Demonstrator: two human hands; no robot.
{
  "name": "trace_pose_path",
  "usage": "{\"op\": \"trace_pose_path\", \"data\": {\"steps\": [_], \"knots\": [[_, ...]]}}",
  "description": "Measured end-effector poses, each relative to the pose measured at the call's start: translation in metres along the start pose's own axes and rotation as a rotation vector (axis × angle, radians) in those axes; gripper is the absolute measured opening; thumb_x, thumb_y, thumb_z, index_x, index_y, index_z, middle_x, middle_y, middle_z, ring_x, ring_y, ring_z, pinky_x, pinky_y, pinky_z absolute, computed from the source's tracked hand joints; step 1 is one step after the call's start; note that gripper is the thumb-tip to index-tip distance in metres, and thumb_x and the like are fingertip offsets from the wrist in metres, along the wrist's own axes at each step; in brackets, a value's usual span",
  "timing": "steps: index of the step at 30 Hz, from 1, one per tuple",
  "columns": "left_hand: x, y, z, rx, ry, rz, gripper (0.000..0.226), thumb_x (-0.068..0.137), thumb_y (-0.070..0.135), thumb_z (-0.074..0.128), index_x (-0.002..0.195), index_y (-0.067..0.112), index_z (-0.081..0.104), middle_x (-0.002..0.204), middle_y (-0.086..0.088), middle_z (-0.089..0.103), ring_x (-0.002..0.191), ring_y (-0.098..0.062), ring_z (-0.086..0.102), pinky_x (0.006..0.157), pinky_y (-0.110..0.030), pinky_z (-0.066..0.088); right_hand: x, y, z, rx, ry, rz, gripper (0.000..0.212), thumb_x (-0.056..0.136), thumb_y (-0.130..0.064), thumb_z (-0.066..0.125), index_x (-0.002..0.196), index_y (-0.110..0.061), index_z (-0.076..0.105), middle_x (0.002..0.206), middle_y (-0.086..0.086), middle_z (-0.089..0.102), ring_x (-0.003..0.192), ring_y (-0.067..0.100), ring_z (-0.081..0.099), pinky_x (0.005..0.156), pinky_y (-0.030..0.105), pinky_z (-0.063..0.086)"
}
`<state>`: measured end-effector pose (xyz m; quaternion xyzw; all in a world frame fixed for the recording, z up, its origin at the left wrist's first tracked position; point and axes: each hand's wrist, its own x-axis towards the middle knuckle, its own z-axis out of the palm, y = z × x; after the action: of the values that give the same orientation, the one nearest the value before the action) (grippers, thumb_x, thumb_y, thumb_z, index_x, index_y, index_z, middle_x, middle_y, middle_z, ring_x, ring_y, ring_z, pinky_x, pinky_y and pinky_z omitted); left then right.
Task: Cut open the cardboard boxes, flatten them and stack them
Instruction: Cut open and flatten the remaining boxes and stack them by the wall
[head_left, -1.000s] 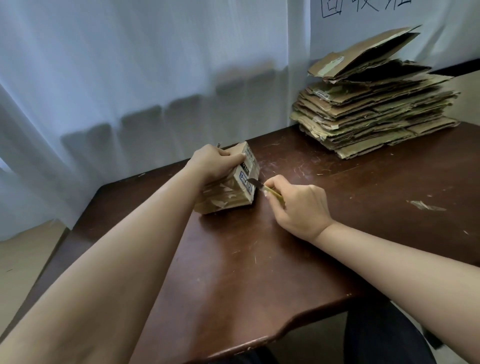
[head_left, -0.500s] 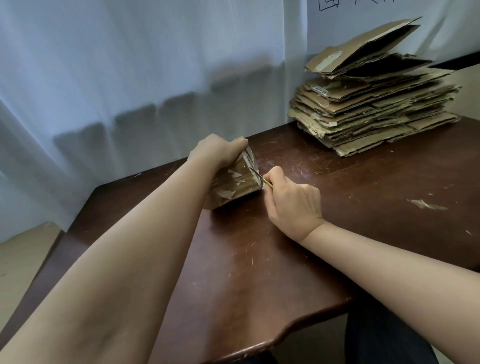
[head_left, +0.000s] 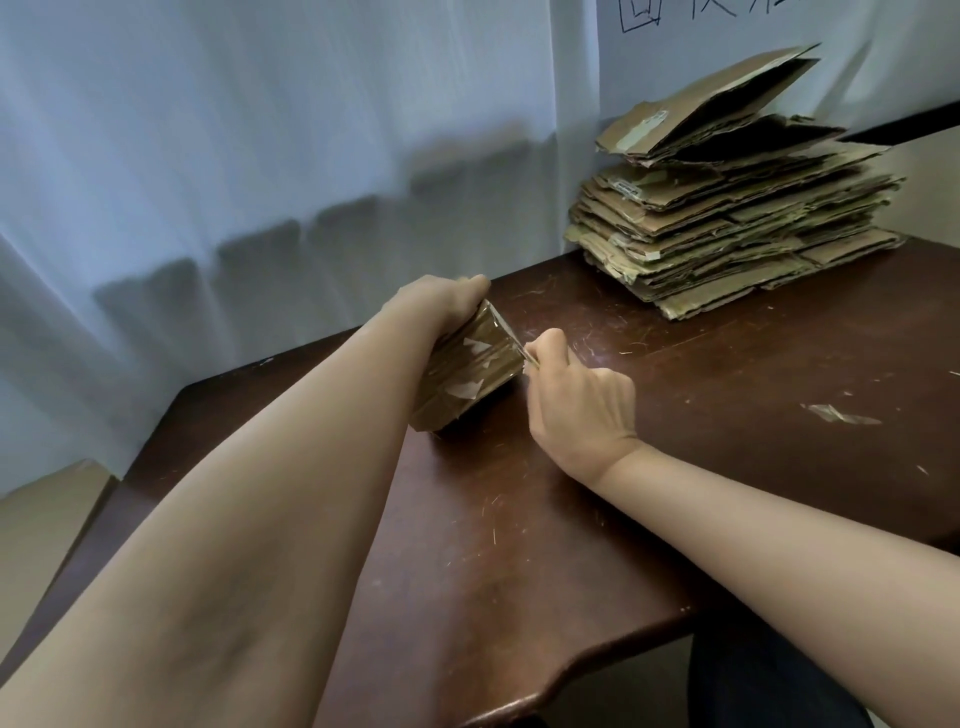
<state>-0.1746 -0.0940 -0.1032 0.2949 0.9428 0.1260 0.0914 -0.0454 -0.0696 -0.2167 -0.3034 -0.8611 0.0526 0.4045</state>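
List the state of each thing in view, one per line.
Small cardboard box: unflattened, tilted on the table.
Left hand: grips the box top.
Right hand: holds a cutter at the box edge.
Flattened cardboard stack: piled, top sheet lifted.

dark wood table (head_left: 519, 545) | small box (head_left: 467, 371) | flattened cardboard stack (head_left: 727, 223) | tape scrap (head_left: 839, 414)

The left hand (head_left: 441, 299) gripped a small taped box (head_left: 470, 371), tilted on the table (head_left: 519, 545). The right hand (head_left: 579, 397) held a thin blade (head_left: 523, 353) against the box's right edge. Flattened cardboard (head_left: 727, 213) lay stacked at the far right, a tape scrap (head_left: 836, 414) nearer.
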Motion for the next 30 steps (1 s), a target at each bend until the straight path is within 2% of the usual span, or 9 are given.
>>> {"op": "trace_pose_path", "data": {"steps": [1,3,11,17,21,25,27,29,30], "knots": [[0.000,0.001,0.000,0.002,-0.002,-0.001,0.059,0.096,0.055,0.032,0.138,0.017,0.049,0.143,-0.014,0.046,0.125,-0.037,0.047,0.104,-0.041,0.039,-0.001,-0.001,0.001,-0.004,0.023,-0.024,0.014,0.084,-0.011,0.066,0.088,-0.008,0.053,0.065,0.001,0.060,0.037,0.028,0.054,0.042,0.016,0.009],[-0.002,0.002,0.001,0.008,-0.008,0.002,0.058,0.097,0.054,0.031,0.139,0.018,0.048,0.143,-0.014,0.045,0.126,-0.037,0.046,0.105,-0.042,0.038,0.000,-0.002,0.006,-0.028,0.047,-0.059,0.023,0.075,-0.007,0.074,0.081,-0.009,0.052,0.058,-0.001,0.056,0.029,0.025,0.047,0.045,0.013,0.004],[-0.008,0.001,-0.003,0.020,-0.025,0.010,0.056,0.100,0.049,0.027,0.141,0.015,0.045,0.143,-0.017,0.044,0.127,-0.038,0.044,0.108,-0.042,0.037,0.008,-0.006,0.005,-0.123,0.015,-0.026,0.043,0.058,-0.003,0.081,0.081,-0.010,0.046,0.055,-0.002,0.052,0.026,0.025,0.046,0.049,0.012,0.000],[-0.006,-0.003,-0.003,-0.048,-0.015,-0.040,0.062,0.094,0.056,0.033,0.136,0.014,0.049,0.137,-0.016,0.049,0.118,-0.037,0.051,0.102,-0.042,0.042,0.006,-0.005,0.002,-0.117,-0.001,-0.072,0.050,0.060,-0.002,0.080,0.082,-0.013,0.036,0.054,-0.002,0.051,0.026,0.022,0.041,0.049,0.014,-0.002],[-0.004,-0.007,-0.004,-0.091,-0.014,-0.048,0.063,0.092,0.057,0.034,0.133,0.012,0.051,0.133,-0.016,0.052,0.115,-0.037,0.053,0.099,-0.040,0.044,0.007,-0.007,0.003,-0.129,0.026,-0.069,0.044,0.055,-0.002,0.082,0.079,-0.010,0.046,0.053,-0.002,0.052,0.025,0.022,0.041,0.051,0.013,-0.004],[-0.004,-0.010,0.002,-0.088,0.012,-0.011,0.056,0.095,0.052,0.032,0.131,0.013,0.050,0.132,-0.017,0.052,0.115,-0.037,0.051,0.098,-0.040,0.043,0.002,-0.004,0.010,-0.120,0.025,-0.057,0.052,0.054,-0.001,0.077,0.086,-0.010,0.037,0.054,0.000,0.051,0.024,0.023,0.042,0.051,0.011,-0.001],[-0.003,-0.010,0.005,-0.067,0.016,0.007,0.056,0.097,0.050,0.031,0.135,0.013,0.048,0.135,-0.018,0.050,0.120,-0.037,0.049,0.102,-0.041,0.041,-0.002,0.000,0.007,-0.163,-0.020,-0.081,0.049,0.058,-0.001,0.074,0.091,-0.009,0.037,0.060,0.002,0.053,0.031,0.028,0.050,0.048,0.013,0.003],[-0.001,-0.013,0.004,-0.074,0.023,0.000,0.060,0.096,0.053,0.033,0.135,0.011,0.049,0.135,-0.017,0.050,0.119,-0.037,0.049,0.097,-0.038,0.041,-0.003,0.004,0.000,-0.200,-0.192,-0.077,0.037,0.080,-0.006,0.060,0.111,-0.008,0.039,0.088,0.005,0.061,0.066,0.033,0.066,0.046,0.023,0.019],[0.002,-0.015,0.002,-0.101,0.028,-0.017,0.063,0.093,0.057,0.035,0.133,0.011,0.051,0.133,-0.017,0.052,0.116,-0.037,0.052,0.092,-0.037,0.041,-0.002,0.008,-0.002,-0.204,-0.286,-0.034,0.036,0.089,-0.011,0.053,0.121,-0.010,0.036,0.103,0.005,0.061,0.085,0.034,0.067,0.053,0.028,0.027]]}}
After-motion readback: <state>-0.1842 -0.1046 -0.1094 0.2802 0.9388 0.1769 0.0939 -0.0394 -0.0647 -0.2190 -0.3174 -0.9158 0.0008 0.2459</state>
